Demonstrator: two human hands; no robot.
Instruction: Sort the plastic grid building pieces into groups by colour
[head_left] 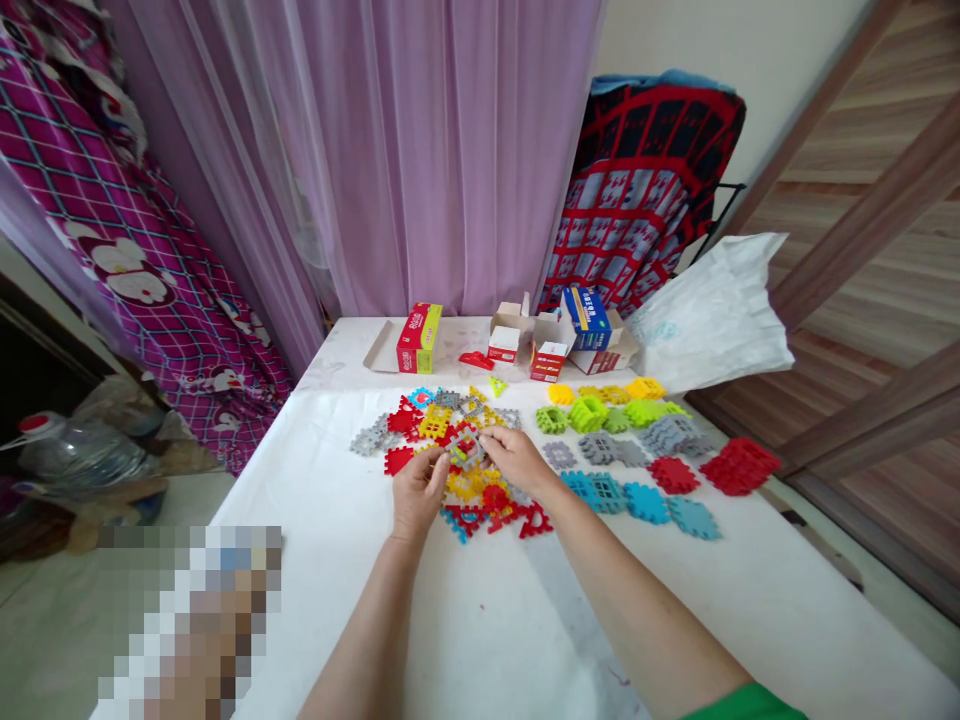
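As left hand point(417, 490) and right hand point(519, 460) pinch grey interlocking tile point(468, 447) (heap point(465, 487) below), step seems sorting; next needs one grip loosened.

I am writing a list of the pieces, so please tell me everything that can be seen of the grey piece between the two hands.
The grey piece is flat with notched edges and looks like plastic. Its middle seems open, though fingers and blur hide detail. It is tilted, held by the fingers of the left hand and right hand, over the mixed pile; whether it touches that is unclear.
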